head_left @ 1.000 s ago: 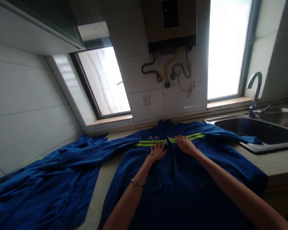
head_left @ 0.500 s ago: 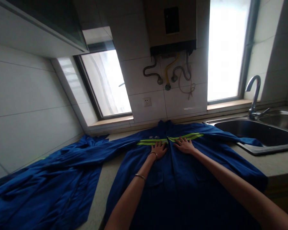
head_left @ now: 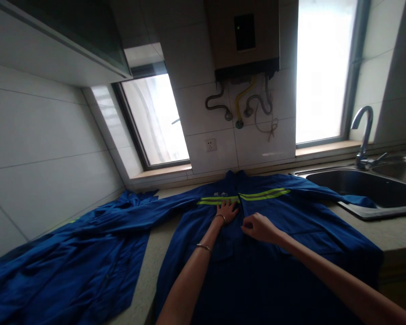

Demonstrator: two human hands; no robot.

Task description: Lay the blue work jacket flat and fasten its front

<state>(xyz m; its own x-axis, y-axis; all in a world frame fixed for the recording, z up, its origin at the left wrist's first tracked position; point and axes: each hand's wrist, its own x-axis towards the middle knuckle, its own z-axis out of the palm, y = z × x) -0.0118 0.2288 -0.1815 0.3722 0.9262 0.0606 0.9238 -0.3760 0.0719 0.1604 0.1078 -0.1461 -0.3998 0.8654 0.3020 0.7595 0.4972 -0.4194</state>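
Note:
A blue work jacket (head_left: pixel 291 216) with yellow-green reflective stripes lies front side up across the counter, sleeves spread to both sides. My left hand (head_left: pixel 227 211) rests flat on its chest, fingers spread just below the left stripe. Close beside the front opening, my right hand (head_left: pixel 260 227) has its fingers closed in a pinch at the jacket's front edge. Whatever fabric sits between those fingertips is too small to make out clearly, though the pinch meets the front edge.
More blue clothing (head_left: pixel 71 262) lies crumpled on the counter at the left, under the jacket's sleeve. At the right is a steel sink (head_left: pixel 362 213) with a faucet (head_left: pixel 367 131); the right cuff reaches its rim. A water heater (head_left: pixel 245 40) hangs on the tiled wall.
My right hand has left its flat position on the right stripe, moved down toward the front opening and closed into a pinch. My left hand stays flat on the chest.

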